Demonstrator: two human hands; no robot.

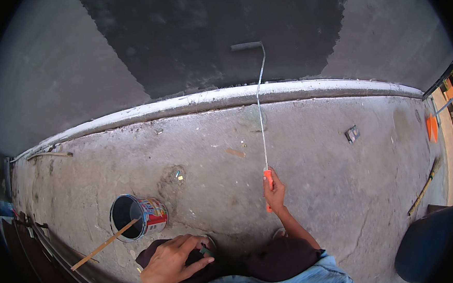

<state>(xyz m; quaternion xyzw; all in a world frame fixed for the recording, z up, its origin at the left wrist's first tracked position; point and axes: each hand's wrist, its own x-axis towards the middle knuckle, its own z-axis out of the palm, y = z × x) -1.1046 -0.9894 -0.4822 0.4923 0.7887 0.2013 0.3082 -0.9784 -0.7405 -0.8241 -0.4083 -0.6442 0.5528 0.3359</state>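
Note:
My right hand (275,190) is wrapped round the orange handle of a long-framed paint roller (262,112). The roller's grey sleeve lies against the dark, wet-looking patch (202,31) on the wall, above the white-edged ledge. Over my left knee, my left hand (172,262) is open, its fingers stretched out and nothing seen in it. To the left of that hand, a paint bucket (154,212) stands tilted in view on the floor. A wooden stick (100,248) leans out over its rim. My feet are partly hidden under my legs.
A raised ledge (203,97) runs along the wall's foot. On the concrete floor lie a small box (352,134), scraps and a brush-like tool with a long handle (423,190). An orange object (432,128) and a dark blue barrel (425,247) are at the right.

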